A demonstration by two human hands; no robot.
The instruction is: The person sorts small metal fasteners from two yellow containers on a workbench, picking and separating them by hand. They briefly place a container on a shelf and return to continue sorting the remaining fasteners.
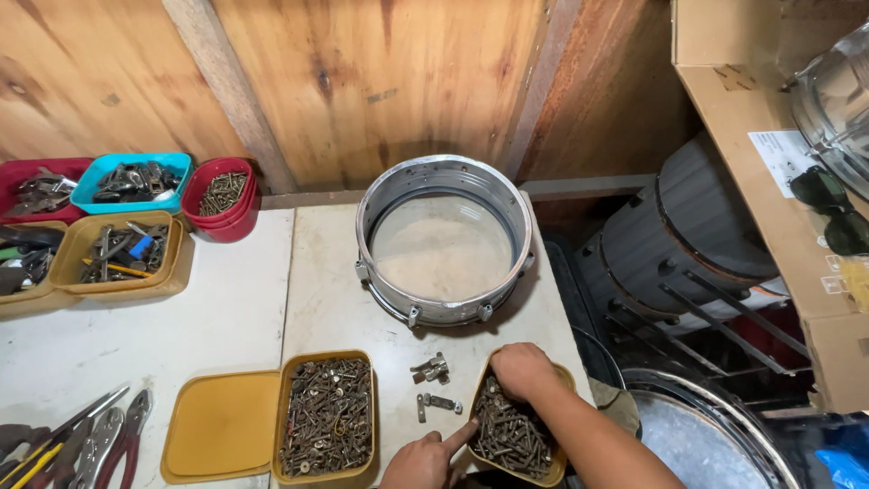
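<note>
the right hand (520,369) is sunk fingers-down into a tan tub of screws (516,435) at the near right edge of the surface (226,317); whether it grips any, i cannot tell. the left hand (425,460) sits at the near edge just left of that tub, fist mostly closed, index finger out and touching the tub's rim, holding nothing. small metal brackets (433,385) lie between this tub and a second tub of screws (328,415) with its lid (222,424). a silver drum shell (444,240) stands at the far edge.
</note>
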